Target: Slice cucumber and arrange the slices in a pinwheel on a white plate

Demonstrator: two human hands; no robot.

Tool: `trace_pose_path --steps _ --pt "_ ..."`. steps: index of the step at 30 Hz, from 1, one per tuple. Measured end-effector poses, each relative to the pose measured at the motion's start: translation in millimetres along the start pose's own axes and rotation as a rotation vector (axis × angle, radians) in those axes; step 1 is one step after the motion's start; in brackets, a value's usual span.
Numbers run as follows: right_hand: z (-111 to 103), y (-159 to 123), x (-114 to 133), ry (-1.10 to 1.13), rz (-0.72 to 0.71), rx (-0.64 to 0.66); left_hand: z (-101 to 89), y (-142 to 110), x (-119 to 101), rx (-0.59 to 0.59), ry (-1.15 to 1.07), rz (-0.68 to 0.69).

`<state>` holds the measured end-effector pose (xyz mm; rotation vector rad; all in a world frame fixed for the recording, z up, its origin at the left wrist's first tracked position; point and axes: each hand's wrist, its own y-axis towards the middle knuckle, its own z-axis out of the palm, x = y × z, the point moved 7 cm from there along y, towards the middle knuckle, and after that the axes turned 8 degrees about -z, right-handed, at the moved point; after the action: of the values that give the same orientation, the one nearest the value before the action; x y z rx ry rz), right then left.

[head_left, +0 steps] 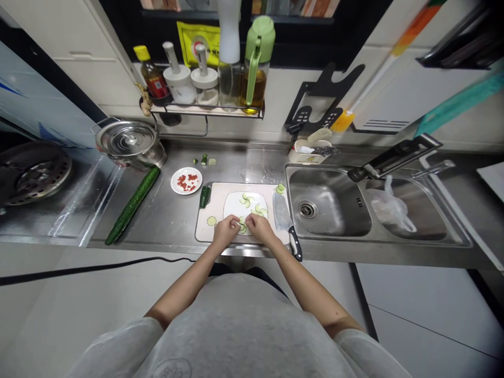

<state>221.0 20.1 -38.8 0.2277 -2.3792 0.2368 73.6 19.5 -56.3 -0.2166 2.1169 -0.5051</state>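
On the square plate lie cucumber slices, apparently.

Plate: white, squarish, rounded corners; lying flat on pale cutting board, near side partly hidden. Cucumber slices: thin, crescent-shaped, pale green flesh, darker green rim; laid on plate in separate clusters. Far cluster fanned out, pinwheel-like, in full view. Right cluster similar, by plate's right edge. Near cluster partly covered; full shape unclear.
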Motion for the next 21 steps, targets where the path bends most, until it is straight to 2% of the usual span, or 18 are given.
trace_pose_path --steps 8,21 --pt "9 10 1 -0.178 -0.015 0.071 -2.1 2 -9 -0.022 0.223 -0.035" --pt "14 11 1 -0.321 -0.01 0.131 4.7 1 -16 -0.035 0.45 0.014"
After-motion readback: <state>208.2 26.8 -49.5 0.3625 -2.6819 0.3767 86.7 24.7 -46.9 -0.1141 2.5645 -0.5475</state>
